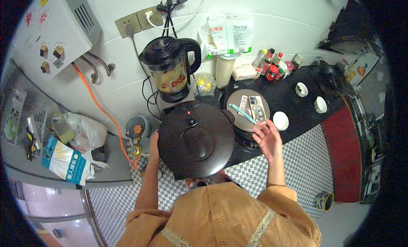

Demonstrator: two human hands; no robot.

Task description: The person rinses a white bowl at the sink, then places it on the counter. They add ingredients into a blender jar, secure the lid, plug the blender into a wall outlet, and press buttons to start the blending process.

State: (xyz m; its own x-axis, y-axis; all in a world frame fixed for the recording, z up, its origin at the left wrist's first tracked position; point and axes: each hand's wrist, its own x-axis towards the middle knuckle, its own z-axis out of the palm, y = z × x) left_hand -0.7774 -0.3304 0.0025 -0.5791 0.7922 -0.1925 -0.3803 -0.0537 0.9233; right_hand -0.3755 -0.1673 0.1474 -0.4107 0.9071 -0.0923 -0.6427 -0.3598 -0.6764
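Note:
A large black lidded pressure cooker (204, 148) stands right before me, with a steam valve (191, 121) and a small red pin on its lid. My left hand (154, 146) is against the cooker's left side; its fingers are mostly hidden by the rim. My right hand (269, 143) is raised with fingers apart and nothing in it, close to a white bowl (280, 121). Beyond that hand, a round grey-brown plate-like top (234, 100) bears a phone in a patterned case (257, 108), a light-blue pen-like stick (241, 112) and a small paper packet (243, 102).
A blender (169, 68) with pale contents and red pieces stands behind the cooker. Sauce bottles (267, 60) line the wall. Two small bowls (320, 104) sit farther right on the black counter (287, 87). An orange gas hose (98, 103) runs to a cylinder valve (136, 150) at left.

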